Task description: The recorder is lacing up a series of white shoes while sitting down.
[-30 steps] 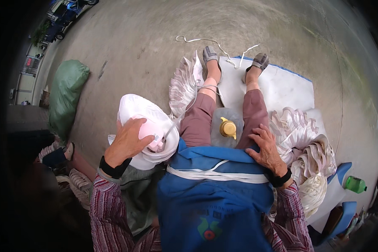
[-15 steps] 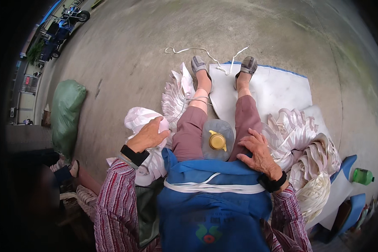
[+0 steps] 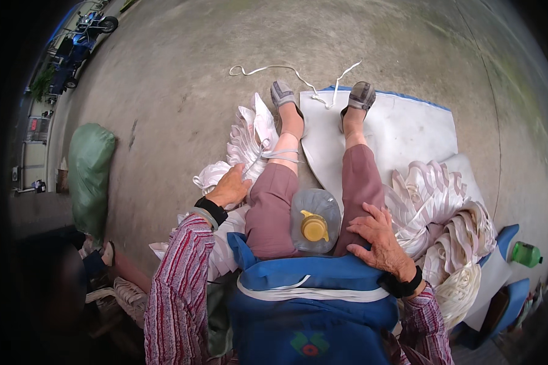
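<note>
My left hand [image 3: 228, 187] is over white and pale pink fabric strips beside my left leg. Its fingers are closed on a thin grey cord [image 3: 281, 153], which loops around my left shin and runs back toward the fingertips. Forward of that hand, a fanned bundle of white strips [image 3: 252, 126] lies against my left foot. My right hand [image 3: 377, 237] rests on my right thigh, fingers spread, holding nothing. Between my thighs stands a clear plastic jug [image 3: 318, 204] with a yellow cap [image 3: 314, 227].
Heaped strip bundles [image 3: 429, 191] and a coil of cream cord [image 3: 456, 295] lie at my right. A white sheet [image 3: 402, 131] is under my right foot, with a white string [image 3: 280, 67] beyond. Left are a green sack [image 3: 91, 176] and a person's foot [image 3: 108, 253]; a green bottle [image 3: 525, 254] is right.
My left hand has moved right and slightly forward, closer to my left leg, and the white strips under it have shifted. My right hand stays on my thigh.
</note>
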`<state>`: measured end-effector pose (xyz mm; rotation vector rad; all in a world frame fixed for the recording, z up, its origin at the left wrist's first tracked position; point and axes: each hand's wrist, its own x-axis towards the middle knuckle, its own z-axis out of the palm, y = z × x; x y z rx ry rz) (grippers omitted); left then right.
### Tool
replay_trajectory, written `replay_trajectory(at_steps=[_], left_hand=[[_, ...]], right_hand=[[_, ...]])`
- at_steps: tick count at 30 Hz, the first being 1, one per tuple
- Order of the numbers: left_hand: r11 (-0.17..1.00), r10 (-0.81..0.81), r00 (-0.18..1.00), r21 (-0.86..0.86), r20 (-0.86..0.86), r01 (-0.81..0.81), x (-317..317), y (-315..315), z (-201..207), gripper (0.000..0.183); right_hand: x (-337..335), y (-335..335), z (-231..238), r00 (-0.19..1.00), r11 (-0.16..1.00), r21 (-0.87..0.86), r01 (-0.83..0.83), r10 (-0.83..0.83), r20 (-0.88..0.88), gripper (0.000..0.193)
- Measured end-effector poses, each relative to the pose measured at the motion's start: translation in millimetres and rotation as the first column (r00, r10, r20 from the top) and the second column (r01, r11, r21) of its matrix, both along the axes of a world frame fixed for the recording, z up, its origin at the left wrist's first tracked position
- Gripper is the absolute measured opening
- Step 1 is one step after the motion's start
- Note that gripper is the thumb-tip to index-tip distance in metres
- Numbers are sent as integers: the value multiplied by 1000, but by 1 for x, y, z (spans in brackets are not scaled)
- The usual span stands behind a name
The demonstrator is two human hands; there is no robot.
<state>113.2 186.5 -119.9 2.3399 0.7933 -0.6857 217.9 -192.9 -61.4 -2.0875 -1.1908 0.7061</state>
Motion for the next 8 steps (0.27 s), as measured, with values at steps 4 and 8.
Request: replay_trajectory(at_steps=[4,8], left_hand=[[999,46,996,-30,72,-44,4,18,-51,67],[968,153,982,-183,-113,-172,26,23,-71,73]], right_hand=[[2,6,3,1000,999,-37,-3,1,-31,37],[5,7,-1,997,996,-85,-17,10,-82,36]])
